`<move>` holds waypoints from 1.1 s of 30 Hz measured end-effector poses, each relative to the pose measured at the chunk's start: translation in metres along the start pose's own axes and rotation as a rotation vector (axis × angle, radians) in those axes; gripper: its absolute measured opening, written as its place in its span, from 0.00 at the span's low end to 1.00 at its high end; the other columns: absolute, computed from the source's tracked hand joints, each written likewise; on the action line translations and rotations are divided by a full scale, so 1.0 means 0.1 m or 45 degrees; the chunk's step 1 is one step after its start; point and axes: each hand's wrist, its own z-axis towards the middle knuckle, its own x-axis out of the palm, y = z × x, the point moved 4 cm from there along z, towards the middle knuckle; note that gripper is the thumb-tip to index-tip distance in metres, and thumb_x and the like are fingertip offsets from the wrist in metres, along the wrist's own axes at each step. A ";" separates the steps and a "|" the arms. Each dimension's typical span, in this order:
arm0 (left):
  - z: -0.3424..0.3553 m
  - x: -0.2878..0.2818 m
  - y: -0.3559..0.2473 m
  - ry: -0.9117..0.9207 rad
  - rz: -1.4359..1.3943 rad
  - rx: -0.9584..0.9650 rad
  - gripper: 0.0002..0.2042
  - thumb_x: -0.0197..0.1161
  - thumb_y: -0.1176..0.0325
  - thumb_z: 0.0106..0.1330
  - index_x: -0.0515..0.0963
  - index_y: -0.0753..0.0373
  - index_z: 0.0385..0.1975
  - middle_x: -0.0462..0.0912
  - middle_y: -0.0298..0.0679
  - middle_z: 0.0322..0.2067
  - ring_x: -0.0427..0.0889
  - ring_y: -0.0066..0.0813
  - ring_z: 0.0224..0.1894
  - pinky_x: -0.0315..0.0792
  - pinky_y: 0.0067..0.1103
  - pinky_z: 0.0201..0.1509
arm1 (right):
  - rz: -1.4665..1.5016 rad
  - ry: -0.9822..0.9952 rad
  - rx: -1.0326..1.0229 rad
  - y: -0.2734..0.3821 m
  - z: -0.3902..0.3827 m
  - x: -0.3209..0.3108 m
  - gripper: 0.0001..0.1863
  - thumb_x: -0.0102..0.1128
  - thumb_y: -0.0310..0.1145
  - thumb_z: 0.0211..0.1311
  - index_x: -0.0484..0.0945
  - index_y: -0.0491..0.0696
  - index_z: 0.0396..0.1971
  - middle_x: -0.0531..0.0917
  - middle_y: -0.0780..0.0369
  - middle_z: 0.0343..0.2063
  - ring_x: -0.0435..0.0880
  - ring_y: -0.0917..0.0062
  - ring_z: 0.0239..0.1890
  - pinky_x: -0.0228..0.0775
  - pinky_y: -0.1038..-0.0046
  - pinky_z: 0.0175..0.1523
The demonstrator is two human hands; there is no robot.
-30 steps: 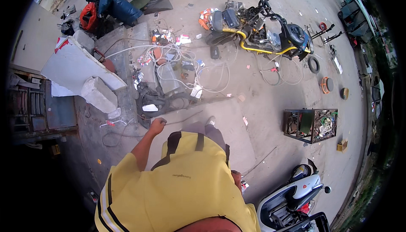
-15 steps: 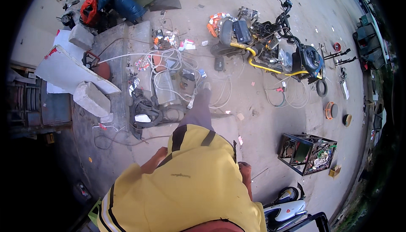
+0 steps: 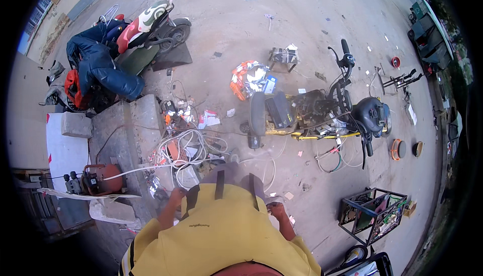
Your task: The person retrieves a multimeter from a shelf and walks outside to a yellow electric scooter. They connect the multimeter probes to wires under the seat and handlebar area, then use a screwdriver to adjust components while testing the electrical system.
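Compared with the frame a second earlier, where the left hand [image 3: 177,194] was raised with a long thin rod, both hands now hang low at the person's sides, the right hand [image 3: 276,209] near the lower centre; whether either grips anything cannot be told. The view has advanced, so the tangle of white cables [image 3: 188,150] now lies just ahead at centre-left, suggesting an approach to it. Beyond, on rough, littered concrete ground [image 3: 302,19], lies a stripped yellow-framed scooter [image 3: 312,112], and a wire crate [image 3: 375,215] stands lower right
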 end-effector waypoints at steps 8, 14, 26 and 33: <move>1.11 -1.53 -1.17 -0.239 -0.079 -0.172 0.10 0.61 0.71 0.64 0.85 0.70 0.38 0.87 0.44 0.29 0.86 0.32 0.30 0.78 0.29 0.35 | -0.233 0.211 0.391 0.71 0.51 0.23 0.12 0.66 0.35 0.64 0.88 0.41 0.38 0.89 0.58 0.29 0.86 0.75 0.25 0.75 0.74 0.27; 1.56 -1.71 -1.19 -0.021 -0.033 -0.302 0.12 0.67 0.65 0.65 0.87 0.66 0.40 0.87 0.42 0.27 0.84 0.28 0.26 0.77 0.27 0.30 | -0.543 0.625 0.330 1.36 1.32 0.73 0.10 0.62 0.36 0.69 0.88 0.47 0.36 0.88 0.63 0.29 0.84 0.74 0.25 0.74 0.66 0.27; 5.05 -3.41 -3.39 0.039 0.121 0.192 0.13 0.62 0.75 0.60 0.86 0.69 0.42 0.87 0.42 0.33 0.84 0.28 0.32 0.77 0.25 0.37 | 0.591 0.191 0.149 4.43 1.45 0.78 0.18 0.58 0.42 0.72 0.84 0.46 0.53 0.88 0.62 0.47 0.87 0.74 0.47 0.78 0.68 0.52; 6.18 -3.61 -4.45 0.220 0.367 0.132 0.16 0.63 0.69 0.62 0.86 0.70 0.46 0.90 0.53 0.41 0.89 0.39 0.45 0.79 0.29 0.51 | 0.285 0.214 0.469 5.15 2.74 0.64 0.12 0.66 0.34 0.59 0.90 0.42 0.37 0.89 0.62 0.29 0.90 0.71 0.31 0.81 0.69 0.33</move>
